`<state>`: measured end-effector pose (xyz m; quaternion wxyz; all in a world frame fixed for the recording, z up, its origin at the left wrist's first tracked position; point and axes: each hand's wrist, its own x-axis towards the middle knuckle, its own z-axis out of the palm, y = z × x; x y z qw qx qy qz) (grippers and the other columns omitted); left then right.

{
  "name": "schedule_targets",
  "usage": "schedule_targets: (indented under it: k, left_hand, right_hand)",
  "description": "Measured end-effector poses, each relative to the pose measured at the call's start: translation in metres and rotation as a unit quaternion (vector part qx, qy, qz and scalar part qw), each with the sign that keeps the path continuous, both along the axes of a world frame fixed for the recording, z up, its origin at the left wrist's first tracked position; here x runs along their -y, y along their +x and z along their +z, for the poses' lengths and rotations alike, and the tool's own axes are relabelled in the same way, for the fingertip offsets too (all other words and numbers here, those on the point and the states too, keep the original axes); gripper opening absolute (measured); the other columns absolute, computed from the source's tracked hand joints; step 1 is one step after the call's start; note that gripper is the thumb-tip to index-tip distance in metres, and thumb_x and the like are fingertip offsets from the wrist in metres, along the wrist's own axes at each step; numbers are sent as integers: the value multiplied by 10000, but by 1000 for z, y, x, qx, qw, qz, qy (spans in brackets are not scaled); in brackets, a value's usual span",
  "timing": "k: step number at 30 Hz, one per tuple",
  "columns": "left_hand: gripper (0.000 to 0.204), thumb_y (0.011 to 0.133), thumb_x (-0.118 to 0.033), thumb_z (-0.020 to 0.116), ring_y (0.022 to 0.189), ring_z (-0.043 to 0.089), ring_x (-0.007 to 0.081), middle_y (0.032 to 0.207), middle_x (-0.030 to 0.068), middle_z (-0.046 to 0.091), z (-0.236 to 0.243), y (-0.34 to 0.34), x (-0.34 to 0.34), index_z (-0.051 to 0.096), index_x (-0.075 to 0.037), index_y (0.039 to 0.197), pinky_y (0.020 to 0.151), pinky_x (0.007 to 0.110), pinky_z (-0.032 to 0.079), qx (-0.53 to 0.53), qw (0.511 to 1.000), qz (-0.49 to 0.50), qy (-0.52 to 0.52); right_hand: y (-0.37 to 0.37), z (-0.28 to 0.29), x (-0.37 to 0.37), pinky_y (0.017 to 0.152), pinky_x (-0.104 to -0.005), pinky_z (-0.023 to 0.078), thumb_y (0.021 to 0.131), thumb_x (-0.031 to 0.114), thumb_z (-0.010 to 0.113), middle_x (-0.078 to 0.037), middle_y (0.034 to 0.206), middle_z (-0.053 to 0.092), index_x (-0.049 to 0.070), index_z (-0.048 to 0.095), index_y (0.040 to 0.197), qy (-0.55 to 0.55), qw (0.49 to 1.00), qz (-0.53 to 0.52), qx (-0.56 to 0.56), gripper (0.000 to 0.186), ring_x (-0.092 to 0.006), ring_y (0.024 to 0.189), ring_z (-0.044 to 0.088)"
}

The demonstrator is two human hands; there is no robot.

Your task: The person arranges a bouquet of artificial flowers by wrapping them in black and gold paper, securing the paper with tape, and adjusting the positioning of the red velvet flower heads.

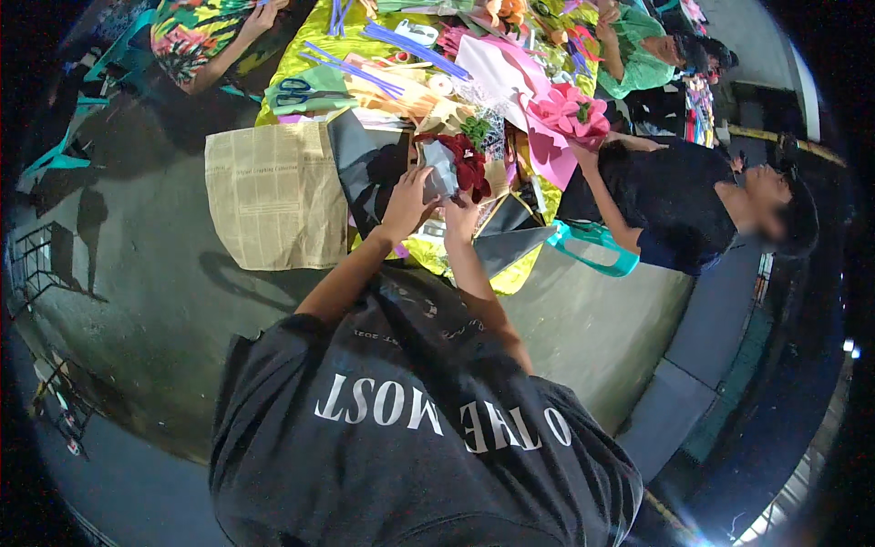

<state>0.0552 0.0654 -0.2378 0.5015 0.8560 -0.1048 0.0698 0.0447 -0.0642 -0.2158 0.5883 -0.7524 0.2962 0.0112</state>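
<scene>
Both my hands are at the near edge of the table, around a small bouquet of dark red flowers (470, 171) with grey paper (439, 170) on its left side. My left hand (407, 202) is closed on that grey paper, thumb and fingers pressing it from the left. Just below the blooms, my right hand (461, 219) closes around the bouquet's base; its fingertips are partly hidden by petals and paper. Green leaves (475, 130) stand beyond the blooms. Black wrapping paper (365, 169) lies under and left of my left hand, and another dark sheet (510, 232) is by my right wrist.
Newsprint-patterned paper (273, 196) overhangs the table's left edge. Blue-handled scissors (296, 90) and purple sticks (415, 47) lie farther back on the yellow cover (519, 273). At the right, a person in dark clothes (670, 201) holds a pink flower bouquet (570, 114) near a teal chair (597, 252).
</scene>
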Motion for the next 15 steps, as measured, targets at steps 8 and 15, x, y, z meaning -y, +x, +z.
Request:
schedule_targets:
  k: [8, 15]
  left_hand:
    - [783, 709, -295, 809, 1197, 475, 419, 1298, 223, 494, 16, 1, 4, 418, -43, 1339, 1000, 474, 410, -2, 1000, -14, 10]
    - [763, 672, -298, 838, 1165, 484, 399, 1234, 192, 498, 27, 4, 14, 441, -82, 1287, 932, 497, 421, -68, 992, 36, 97]
  right_hand:
    - [10, -10, 9, 555, -276, 425, 718, -61, 596, -47, 813, 571, 7, 560, 951, 270, 955, -107, 66, 245, -141, 703, 553]
    - [-4, -26, 26, 671, -241, 458, 859, 51, 603, -27, 936, 552, 95, 541, 1250, 368, 917, -118, 101, 398, -136, 793, 546]
